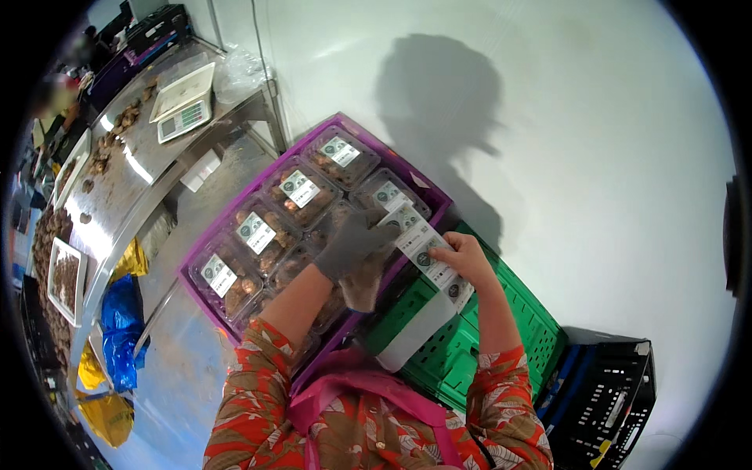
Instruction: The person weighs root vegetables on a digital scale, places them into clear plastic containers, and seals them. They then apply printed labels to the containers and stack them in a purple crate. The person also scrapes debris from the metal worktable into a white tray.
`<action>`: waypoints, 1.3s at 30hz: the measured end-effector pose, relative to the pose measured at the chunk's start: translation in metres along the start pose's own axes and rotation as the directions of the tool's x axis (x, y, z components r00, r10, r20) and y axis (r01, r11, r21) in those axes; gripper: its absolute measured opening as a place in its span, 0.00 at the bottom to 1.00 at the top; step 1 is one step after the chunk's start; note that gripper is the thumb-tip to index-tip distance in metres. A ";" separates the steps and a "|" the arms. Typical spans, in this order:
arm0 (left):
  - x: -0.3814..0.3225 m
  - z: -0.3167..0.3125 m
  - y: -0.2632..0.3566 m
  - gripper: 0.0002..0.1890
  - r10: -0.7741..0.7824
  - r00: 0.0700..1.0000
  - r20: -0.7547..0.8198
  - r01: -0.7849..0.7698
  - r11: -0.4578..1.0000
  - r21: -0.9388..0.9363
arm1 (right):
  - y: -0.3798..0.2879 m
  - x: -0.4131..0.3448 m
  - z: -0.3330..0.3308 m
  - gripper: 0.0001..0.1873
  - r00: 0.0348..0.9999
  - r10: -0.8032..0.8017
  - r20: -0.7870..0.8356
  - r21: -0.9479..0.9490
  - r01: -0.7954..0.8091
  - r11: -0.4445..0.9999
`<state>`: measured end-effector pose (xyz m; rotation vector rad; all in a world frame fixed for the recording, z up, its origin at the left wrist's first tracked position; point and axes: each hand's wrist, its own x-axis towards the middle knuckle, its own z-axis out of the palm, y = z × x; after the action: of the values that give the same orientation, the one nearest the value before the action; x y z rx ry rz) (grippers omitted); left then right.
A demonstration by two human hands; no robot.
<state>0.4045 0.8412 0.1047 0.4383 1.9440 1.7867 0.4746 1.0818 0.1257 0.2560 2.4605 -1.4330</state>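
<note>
A strip of printed labels (437,261) runs between my hands, its pale backing hanging down below. My bare right hand (464,258) grips the strip with thumb and fingers. My left hand (355,244), in a grey glove, is at the strip's upper left end; its fingertips are partly hidden, so its hold is unclear. Another glove or cloth (359,285) hangs under the left hand. Beneath lies a purple crate (200,294) of clear plastic punnets holding brown, knobbly produce. A labelled punnet (302,197) sits in the outer row; another labelled punnet (390,194) is just beyond my left hand.
A green crate (529,311) stands right of the purple one, with a black crate (617,393) beyond. At left, a steel table (138,138) carries a scale (185,117), loose produce and trays. Blue plastic packaging (122,329) lies by its edge. A white wall rises ahead.
</note>
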 end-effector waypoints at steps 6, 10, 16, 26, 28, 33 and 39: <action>-0.037 0.000 0.003 0.15 -0.065 0.991 -0.115 0.057 0.995 -0.079 | -0.035 0.034 0.055 0.07 0.951 -0.306 -0.056 0.253 0.310 0.917; -0.051 -0.012 -0.010 0.15 -0.026 0.979 -0.204 0.029 0.999 0.014 | -0.035 0.037 0.076 0.14 0.958 -0.280 -0.054 0.051 0.283 0.958; -0.070 -0.009 -0.019 0.13 -0.002 0.938 -0.346 -0.050 0.988 -0.143 | -0.039 0.024 0.103 0.18 0.953 -0.241 -0.182 0.010 0.247 0.969; -0.092 -0.034 -0.054 0.12 -0.018 0.998 -0.055 0.024 0.993 0.113 | -0.010 0.061 0.122 0.23 0.945 -0.261 -0.196 -0.089 0.248 0.965; -0.103 -0.040 -0.036 0.13 -0.120 0.990 -0.073 0.125 0.991 0.057 | -0.014 0.074 0.128 0.24 0.937 -0.301 -0.175 -0.106 0.286 0.952; -0.089 -0.057 -0.022 0.16 -0.072 0.965 -0.253 0.178 0.888 0.424 | -0.013 0.108 0.144 0.24 0.954 -0.265 -0.142 -0.048 0.261 0.964; -0.068 -0.046 -0.020 0.25 -0.003 0.990 -0.140 0.097 0.735 0.671 | -0.004 0.119 0.142 0.27 0.953 -0.272 -0.130 -0.363 0.209 0.908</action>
<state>0.4392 0.7644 0.0949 0.4964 2.6518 1.0220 0.3823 0.9573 0.0236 0.0013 2.9230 -1.0667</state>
